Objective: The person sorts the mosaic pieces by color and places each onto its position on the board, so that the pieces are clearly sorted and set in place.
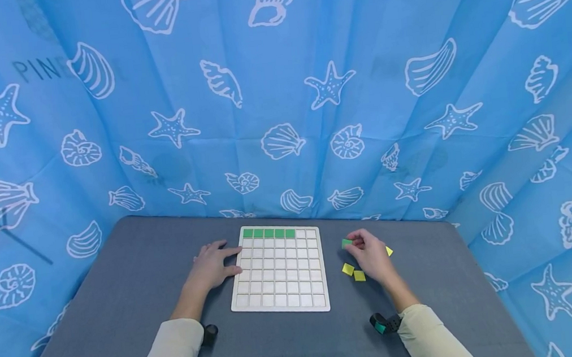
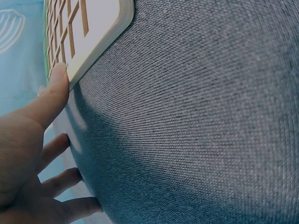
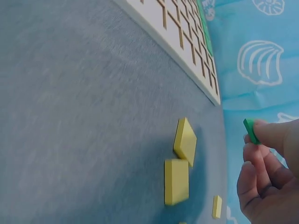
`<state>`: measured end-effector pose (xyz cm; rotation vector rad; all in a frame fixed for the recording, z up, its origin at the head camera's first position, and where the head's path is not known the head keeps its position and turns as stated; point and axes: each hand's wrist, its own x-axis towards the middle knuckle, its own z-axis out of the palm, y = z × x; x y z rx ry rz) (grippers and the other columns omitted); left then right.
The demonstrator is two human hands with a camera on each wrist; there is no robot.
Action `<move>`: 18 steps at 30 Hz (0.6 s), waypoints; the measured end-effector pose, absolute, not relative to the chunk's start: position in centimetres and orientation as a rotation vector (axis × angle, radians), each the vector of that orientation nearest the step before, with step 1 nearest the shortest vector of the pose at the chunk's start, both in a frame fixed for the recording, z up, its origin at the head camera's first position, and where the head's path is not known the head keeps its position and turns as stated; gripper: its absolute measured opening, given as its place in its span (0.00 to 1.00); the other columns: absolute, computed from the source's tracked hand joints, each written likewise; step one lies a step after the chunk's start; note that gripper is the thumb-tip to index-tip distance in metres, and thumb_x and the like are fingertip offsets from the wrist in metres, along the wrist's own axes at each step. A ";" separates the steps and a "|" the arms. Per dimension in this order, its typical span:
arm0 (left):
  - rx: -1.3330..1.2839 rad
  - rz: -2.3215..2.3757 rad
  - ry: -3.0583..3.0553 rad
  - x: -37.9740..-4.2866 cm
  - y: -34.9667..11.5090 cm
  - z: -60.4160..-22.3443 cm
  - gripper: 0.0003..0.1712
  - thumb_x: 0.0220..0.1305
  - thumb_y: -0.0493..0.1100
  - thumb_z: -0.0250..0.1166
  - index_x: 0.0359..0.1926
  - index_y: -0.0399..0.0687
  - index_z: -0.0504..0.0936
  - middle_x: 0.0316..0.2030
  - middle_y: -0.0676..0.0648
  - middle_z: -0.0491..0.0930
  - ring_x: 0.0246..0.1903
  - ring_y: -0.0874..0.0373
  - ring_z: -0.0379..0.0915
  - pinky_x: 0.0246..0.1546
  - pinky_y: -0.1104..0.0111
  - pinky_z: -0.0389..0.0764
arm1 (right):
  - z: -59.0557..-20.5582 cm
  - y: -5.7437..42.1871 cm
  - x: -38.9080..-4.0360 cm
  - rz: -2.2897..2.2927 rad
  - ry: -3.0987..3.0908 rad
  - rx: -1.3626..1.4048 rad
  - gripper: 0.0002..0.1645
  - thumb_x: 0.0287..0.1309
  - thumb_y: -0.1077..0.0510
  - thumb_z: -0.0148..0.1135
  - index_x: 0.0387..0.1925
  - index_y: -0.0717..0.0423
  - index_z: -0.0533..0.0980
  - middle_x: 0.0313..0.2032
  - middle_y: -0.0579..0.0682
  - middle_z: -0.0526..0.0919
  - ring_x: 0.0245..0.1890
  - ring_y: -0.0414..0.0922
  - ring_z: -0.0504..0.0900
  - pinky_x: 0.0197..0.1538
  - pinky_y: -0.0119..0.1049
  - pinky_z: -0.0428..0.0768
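Observation:
A white grid board [image 1: 283,311] lies on the grey table, with several green tiles [image 1: 268,233] along the left of its far row. My left hand [image 1: 212,267] rests at the board's left edge, fingers spread; in the left wrist view its thumb [image 2: 57,81] touches the rim. To the right of the board, my right hand [image 1: 371,256] pinches a green tile [image 3: 251,130] between thumb and fingers, above the table. Close by on the cloth lie yellow tiles [image 3: 176,182], two of them nearly touching and another [image 1: 389,251] partly behind the right hand.
The grey table [image 1: 290,348] reaches back to a blue curtain [image 1: 268,89] printed with shells and starfish, which also runs along both sides. Dark bands [image 1: 386,323] sit at both wrists by the light sleeves.

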<state>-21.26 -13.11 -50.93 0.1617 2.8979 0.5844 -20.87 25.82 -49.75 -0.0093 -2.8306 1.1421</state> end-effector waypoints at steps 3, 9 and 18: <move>0.167 0.584 2.898 -21.2 -13.1 -50.9 0.34 0.64 0.55 0.71 0.71 0.61 0.75 0.75 0.34 0.62 0.74 0.26 0.54 0.66 0.26 0.61 | -50.0 25.2 -21.4 1.157 -2.816 -0.015 0.12 0.68 0.59 0.66 0.50 0.58 0.80 0.45 0.57 0.85 0.46 0.51 0.84 0.49 0.47 0.84; 0.169 0.591 2.897 -21.1 -13.1 -50.8 0.34 0.64 0.55 0.71 0.71 0.61 0.75 0.75 0.34 0.62 0.74 0.26 0.54 0.66 0.26 0.60 | -50.5 23.8 -22.3 1.153 -2.799 0.022 0.11 0.67 0.58 0.67 0.48 0.56 0.83 0.41 0.54 0.85 0.44 0.49 0.83 0.49 0.46 0.83; 0.157 0.590 2.883 -21.1 -13.0 -50.7 0.35 0.64 0.55 0.71 0.71 0.61 0.75 0.76 0.34 0.62 0.74 0.27 0.54 0.67 0.26 0.60 | -50.8 21.7 -23.8 1.201 -2.822 0.005 0.11 0.69 0.60 0.64 0.50 0.56 0.84 0.41 0.53 0.85 0.41 0.47 0.80 0.42 0.37 0.79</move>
